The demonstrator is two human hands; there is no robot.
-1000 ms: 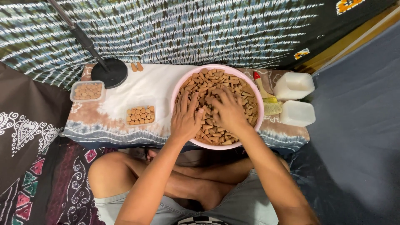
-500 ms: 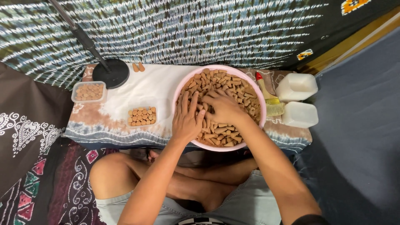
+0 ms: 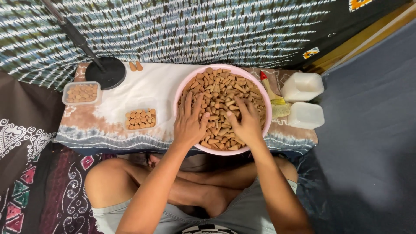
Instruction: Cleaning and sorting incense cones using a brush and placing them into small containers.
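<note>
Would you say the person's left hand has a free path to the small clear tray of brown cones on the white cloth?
Probably yes: the left hand rests in the pink basin, and only bare white cloth lies between it and the small clear tray.

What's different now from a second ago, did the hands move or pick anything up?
Both hands stay in the pink bowl on the brown pieces. The right hand has slid toward the near rim; the left hand has barely shifted. No clear grasp or release. The two trays, brush and white tubs have not moved.

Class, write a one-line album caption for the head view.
Both hands, left and right, rest in a pink bowl of brown cones.
</note>
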